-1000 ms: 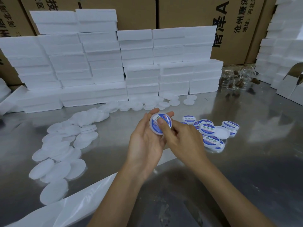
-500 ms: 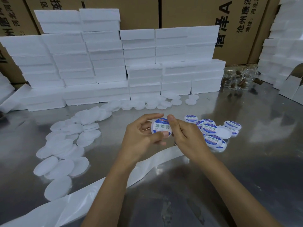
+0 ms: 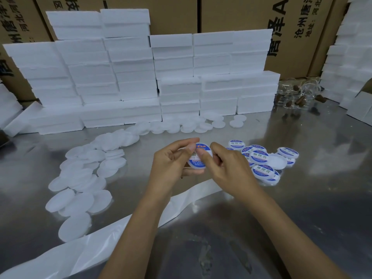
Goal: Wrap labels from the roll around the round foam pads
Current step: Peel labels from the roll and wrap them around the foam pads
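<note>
While both hands are meeting above the middle of the shiny steel counter, the left hand is curling its fingers round a round white foam pad with a blue-and-white label, and the right hand is pinching its face with thumb and forefinger. Chinese characters are showing on the label, too small to read there. Just right of the hands, a heap of labelled pads is lying, printed 助焊膏. Plain white foam discs are trailing along the left side. A white backing strip is running from the near left corner under the forearms. White foam blocks are walling the far edge, with printed brown cartons behind them.
</note>
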A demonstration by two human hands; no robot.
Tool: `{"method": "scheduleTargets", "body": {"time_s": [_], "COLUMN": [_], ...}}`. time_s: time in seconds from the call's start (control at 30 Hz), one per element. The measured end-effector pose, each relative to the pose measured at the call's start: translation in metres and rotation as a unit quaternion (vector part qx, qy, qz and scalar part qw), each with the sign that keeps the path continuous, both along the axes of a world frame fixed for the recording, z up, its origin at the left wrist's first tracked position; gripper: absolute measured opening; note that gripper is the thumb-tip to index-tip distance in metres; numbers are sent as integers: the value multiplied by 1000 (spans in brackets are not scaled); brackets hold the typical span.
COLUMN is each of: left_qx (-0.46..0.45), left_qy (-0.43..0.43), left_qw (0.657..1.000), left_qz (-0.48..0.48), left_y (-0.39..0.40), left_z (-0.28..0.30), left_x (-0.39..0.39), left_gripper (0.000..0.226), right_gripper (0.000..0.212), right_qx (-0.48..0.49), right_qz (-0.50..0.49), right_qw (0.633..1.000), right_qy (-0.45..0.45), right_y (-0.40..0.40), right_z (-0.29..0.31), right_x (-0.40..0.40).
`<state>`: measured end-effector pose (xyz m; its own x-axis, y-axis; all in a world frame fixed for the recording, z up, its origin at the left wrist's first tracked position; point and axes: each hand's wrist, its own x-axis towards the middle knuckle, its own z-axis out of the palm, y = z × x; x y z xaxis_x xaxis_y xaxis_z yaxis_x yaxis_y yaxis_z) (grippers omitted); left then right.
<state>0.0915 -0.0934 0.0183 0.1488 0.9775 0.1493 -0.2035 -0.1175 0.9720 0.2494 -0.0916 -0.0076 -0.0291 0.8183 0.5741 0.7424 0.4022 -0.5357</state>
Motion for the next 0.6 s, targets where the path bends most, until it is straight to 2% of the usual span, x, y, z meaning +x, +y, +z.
{"method": "scheduleTargets", "body": {"time_s": [0.13, 0.23, 0.4, 0.5, 0.6], "left_qx": [7, -2, -15, -11, -9], "left_qy": [7, 10, 25, 8, -8], "left_qw": [995, 995, 999, 998, 997], "left_qz": [-94, -102, 24, 69, 75], "left_y": [2, 4, 5, 7, 6], "left_z": [-4, -3, -2, -4, -3], "left_x": [0, -4, -6, -6, -5], "left_gripper": [45, 52, 29, 19, 9], "right_gripper": [41, 40, 43, 56, 64], "right_qx": [25, 13, -15, -34, -40], "right_qz": [-38, -28, 31, 4, -23], "right_qw": [999, 999, 999, 999, 999], "right_qy": [20, 23, 40, -14, -15], "right_y": [3, 2, -3, -5, -4], "right_z": [-1, -2, 0, 0, -2], "right_x": [5, 3, -2, -4, -6]}}
